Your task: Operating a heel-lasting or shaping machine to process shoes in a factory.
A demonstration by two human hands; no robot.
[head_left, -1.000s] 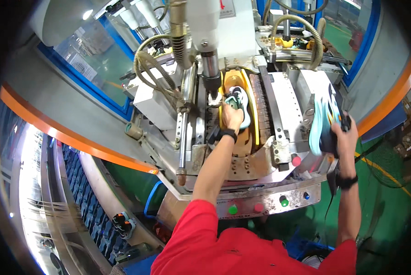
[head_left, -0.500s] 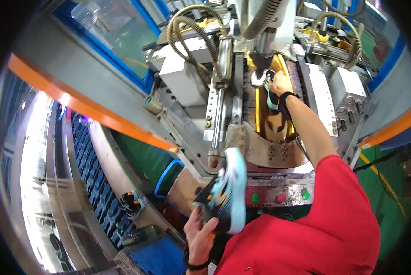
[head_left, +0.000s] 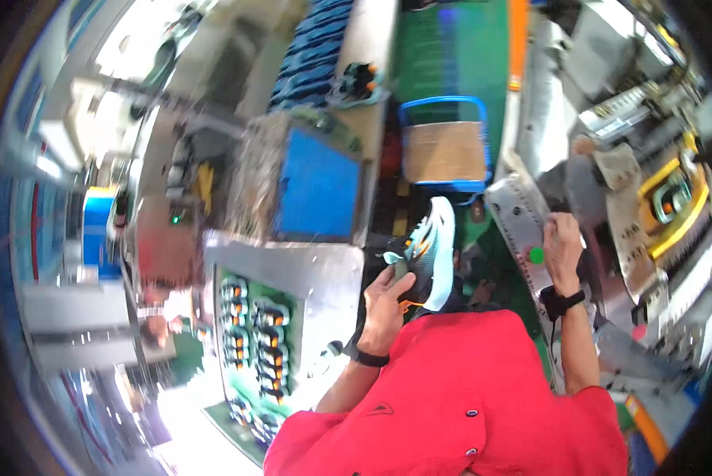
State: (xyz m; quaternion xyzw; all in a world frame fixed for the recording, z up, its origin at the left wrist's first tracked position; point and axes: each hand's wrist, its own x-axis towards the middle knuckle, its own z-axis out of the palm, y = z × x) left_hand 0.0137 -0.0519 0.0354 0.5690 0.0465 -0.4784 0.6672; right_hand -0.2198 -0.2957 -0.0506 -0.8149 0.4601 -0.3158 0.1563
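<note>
My left hand (head_left: pixel 386 312) grips a black, white and light-blue sneaker (head_left: pixel 431 258) with orange accents by its heel and collar end, toe pointing away from me. The sole faces right. My right hand (head_left: pixel 564 247), wrist strapped in black, is over the machine's metal control panel (head_left: pixel 523 213), beside a green push button (head_left: pixel 536 255). Its fingers bend downward and blur, so their grip and any contact are unclear. To the right, another sneaker (head_left: pixel 673 198) sits inside the yellow-edged cradle (head_left: pixel 656 176) of the machine, away from both hands.
A stool (head_left: pixel 445 151) with a blue frame and brown top stands ahead. Left of it are a blue-topped stand (head_left: pixel 318 186), a blue conveyor belt (head_left: pixel 312 59) and shoes (head_left: pixel 359 82) at its edge. Several shoes rest on a green rack (head_left: pixel 298 317) at lower left.
My view has swung left. My right hand has left the sneaker in the machine and come back to the control panel. My left hand still holds its sneaker.
</note>
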